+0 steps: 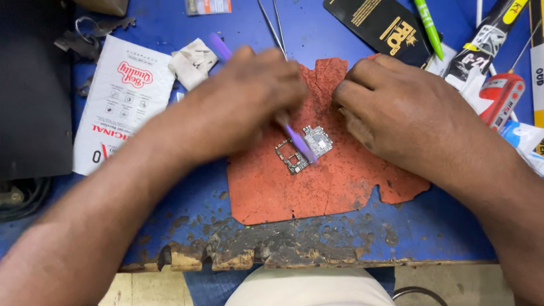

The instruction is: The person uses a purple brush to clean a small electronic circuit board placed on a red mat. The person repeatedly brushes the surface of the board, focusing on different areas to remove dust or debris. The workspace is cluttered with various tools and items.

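Bench [351, 34], blue and badly chipped along its near edge, carries everything here; a worn red mat [334, 187] with cracked, ragged borders lies in its middle. A dark block fills the far left side, and beside it rests a white packet [122, 102] with a crumpled cloth [192, 61] next to it. At the right side many tools crowd together: a black card [382, 25], a green pen [429, 28], a glue tube [487, 37] and a red screwdriver [501, 96], so open room is small there, while the near part of the mat is free. The left hand [249, 107] has a closed grip on a purple tool [297, 140], which runs slanting from far-left to near-right, and its tip touches the board. The right hand [396, 113] rests on the mat with fingers curled in; I cannot tell if it holds something. The board [306, 148], small and grey, lies on the mat between both hands, just beyond the left fingers toward the near right, and a little apart from the right hand. Its long axis goes from near-left to far-right, nearly crossing the tool's line. The left hand is the nearer one. Thin tweezers [271, 22] lie beyond the hands.
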